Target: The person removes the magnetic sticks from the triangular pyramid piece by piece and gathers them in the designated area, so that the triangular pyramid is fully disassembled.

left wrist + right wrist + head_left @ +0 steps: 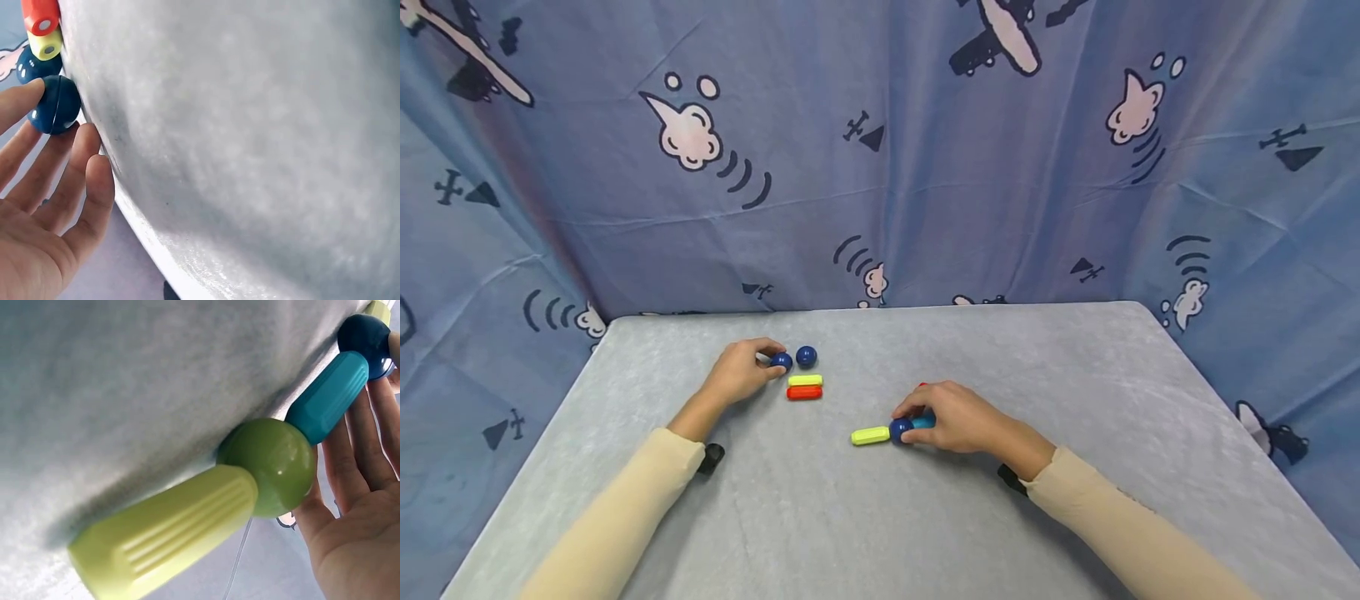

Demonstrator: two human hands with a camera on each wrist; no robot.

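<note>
At the far left of the table, my left hand (741, 369) pinches a dark blue ball (782, 362) between thumb and fingers. The left wrist view shows that ball (56, 105) with a seam around it. My right hand (958, 417) holds another blue ball (900, 430) in a chain of toy pieces on the table. A yellow rod (870, 435) extends left from this ball, and a teal rod (328, 397) joins it to a green ball (269, 465). From the green ball runs a yellow-green ribbed rod (162, 534). The right hand hides part of the chain in the head view.
A loose blue ball (807, 357) sits just right of the left hand. In front of it lie a yellow rod (806, 381) and a red rod (805, 392), side by side. A red piece (922, 385) peeks out behind the right hand. A patterned curtain (805, 167) hangs behind the table.
</note>
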